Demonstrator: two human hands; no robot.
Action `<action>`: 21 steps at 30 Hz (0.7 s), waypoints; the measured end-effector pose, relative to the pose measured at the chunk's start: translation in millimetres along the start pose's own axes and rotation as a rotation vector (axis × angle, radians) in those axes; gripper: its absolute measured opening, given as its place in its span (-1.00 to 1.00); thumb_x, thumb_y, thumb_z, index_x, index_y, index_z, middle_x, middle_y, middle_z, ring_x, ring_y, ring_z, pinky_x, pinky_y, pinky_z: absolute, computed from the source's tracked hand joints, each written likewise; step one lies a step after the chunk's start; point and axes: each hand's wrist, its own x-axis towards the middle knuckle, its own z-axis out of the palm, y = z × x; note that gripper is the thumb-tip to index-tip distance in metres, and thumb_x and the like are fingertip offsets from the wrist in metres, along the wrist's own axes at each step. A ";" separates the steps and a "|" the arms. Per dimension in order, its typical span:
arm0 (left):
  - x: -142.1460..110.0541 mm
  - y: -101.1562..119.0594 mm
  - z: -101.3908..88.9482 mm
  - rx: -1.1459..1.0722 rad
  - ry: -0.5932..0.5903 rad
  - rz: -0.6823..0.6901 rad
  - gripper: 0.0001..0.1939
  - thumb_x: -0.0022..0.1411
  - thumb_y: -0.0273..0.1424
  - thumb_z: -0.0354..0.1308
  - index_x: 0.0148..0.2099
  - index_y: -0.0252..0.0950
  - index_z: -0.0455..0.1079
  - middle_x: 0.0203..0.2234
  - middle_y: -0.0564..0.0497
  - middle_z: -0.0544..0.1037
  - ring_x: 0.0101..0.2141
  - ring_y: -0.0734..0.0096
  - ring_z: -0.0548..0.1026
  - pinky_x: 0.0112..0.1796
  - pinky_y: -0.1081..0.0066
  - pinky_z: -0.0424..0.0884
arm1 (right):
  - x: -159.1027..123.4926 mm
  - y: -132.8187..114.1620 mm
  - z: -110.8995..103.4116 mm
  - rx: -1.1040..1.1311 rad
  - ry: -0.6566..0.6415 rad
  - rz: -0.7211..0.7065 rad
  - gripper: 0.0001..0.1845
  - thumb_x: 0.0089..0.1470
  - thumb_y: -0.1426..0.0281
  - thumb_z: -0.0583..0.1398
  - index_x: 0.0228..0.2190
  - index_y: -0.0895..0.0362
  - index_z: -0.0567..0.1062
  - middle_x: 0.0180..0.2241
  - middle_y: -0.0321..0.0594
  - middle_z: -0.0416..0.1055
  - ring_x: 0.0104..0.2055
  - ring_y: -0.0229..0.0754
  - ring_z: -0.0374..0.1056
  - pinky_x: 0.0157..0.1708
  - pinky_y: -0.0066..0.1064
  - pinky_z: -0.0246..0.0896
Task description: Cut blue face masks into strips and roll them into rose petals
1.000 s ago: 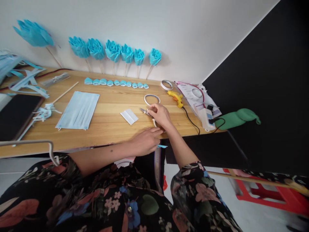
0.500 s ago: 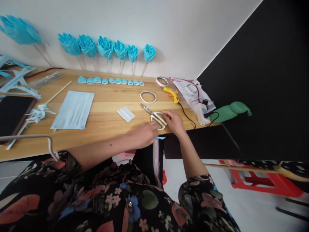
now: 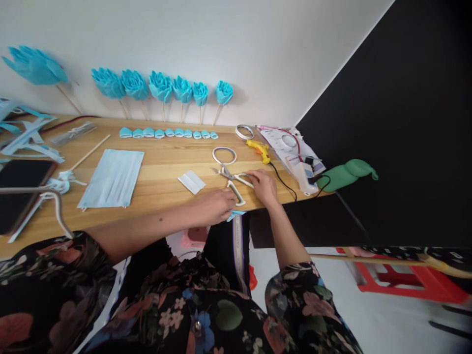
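Note:
White-handled scissors (image 3: 229, 176) lie on the table, their handles spread and blades parted. My right hand (image 3: 262, 186) has its fingers closed on the right handle. At the other handle is my left hand (image 3: 220, 203), its fingers bent together. A small blue piece of mask fabric (image 3: 236, 215) sticks out beneath the left fingers at the table edge; the hand covers the rest. To the left lie a folded pale piece (image 3: 191, 182) and a flat blue face mask (image 3: 112, 178). A ring of tape (image 3: 224, 148) sits just beyond the blades.
Blue fabric flowers on sticks (image 3: 161, 87) lean on the wall above a row of small blue rolls (image 3: 159, 133). A yellow glue gun (image 3: 259, 149), a tape roll (image 3: 244, 132) and a power strip (image 3: 307, 178) are at right. A dark phone (image 3: 22, 189) and cut strips lie left.
The scissor handles have spread wider apart and the blades have opened. My left hand has shifted slightly left with the blue piece, which shows more. The view has tilted up a little.

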 end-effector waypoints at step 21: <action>-44.6 -43.7 -67.0 -0.463 0.094 -0.346 -0.78 0.29 -0.28 0.18 -0.32 -0.31 0.51 -0.39 -0.02 0.62 -0.38 0.41 0.51 -0.31 0.46 0.35 | -25.9 -47.3 -5.0 -0.174 0.115 -0.199 -0.67 0.29 0.23 0.19 -0.05 0.14 0.61 -0.14 -0.02 0.60 -0.05 0.04 0.46 0.01 -0.17 0.32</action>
